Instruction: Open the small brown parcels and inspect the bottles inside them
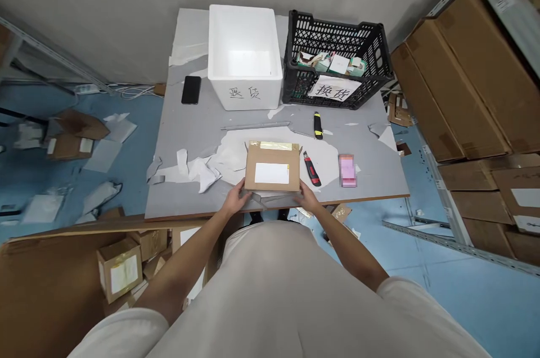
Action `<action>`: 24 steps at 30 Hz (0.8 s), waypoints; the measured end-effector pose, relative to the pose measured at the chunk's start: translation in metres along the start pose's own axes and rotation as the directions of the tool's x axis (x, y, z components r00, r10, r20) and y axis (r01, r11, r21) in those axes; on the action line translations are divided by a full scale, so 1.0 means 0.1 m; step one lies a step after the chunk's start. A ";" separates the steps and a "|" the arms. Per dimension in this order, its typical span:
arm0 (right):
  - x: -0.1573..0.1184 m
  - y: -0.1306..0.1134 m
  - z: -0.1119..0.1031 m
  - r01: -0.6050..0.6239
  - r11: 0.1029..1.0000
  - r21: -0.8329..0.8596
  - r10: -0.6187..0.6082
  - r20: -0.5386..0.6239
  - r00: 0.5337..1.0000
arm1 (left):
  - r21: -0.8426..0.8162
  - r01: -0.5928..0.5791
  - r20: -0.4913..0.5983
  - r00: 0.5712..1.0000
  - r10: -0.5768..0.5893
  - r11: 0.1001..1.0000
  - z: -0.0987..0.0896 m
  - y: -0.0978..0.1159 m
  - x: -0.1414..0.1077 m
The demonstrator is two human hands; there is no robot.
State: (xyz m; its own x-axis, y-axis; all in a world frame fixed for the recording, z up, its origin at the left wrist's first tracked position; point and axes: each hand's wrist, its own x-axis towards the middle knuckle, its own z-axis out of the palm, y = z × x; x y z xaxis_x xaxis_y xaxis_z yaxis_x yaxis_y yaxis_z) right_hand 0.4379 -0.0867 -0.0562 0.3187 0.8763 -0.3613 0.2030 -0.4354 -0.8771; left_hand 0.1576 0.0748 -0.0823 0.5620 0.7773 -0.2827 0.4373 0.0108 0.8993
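Note:
A small brown cardboard box [272, 157] with a white label and shiny tape along its far edge sits at the table's front. My left hand [236, 198] grips its near left corner, and the near right corner is in my right hand [307, 198]. Some fingertips are hidden at the box's sides. Just right of the box lies a red and black utility knife [312, 169]. A yellow and black utility knife [318, 125] is farther back. The pink packet [348, 171], its surface blurred, lies right of the red knife.
Along the back of the grey-covered table [192, 139] stand a white foam bin [244, 94] and a black crate [367, 85] containing small boxes. A phone [191, 90] lies left. A large open carton [50, 285] with boxes is at lower left; shelving with cartons [472, 82] flanks the right.

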 end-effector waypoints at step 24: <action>0.96 -0.92 -0.35 -0.241 0.851 -0.468 0.197 -0.141 0.970 | 0.394 0.350 -0.215 0.934 -0.285 0.850 -0.11 1.09 0.79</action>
State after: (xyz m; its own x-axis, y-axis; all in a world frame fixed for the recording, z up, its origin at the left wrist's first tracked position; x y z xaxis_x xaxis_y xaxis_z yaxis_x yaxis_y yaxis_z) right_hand 0.4821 0.0307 0.0009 0.4796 0.7353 -0.4789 0.5288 -0.6777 -0.5109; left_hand 0.2417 0.1444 -0.0030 0.2491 0.8584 -0.4484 0.8452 0.0333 0.5334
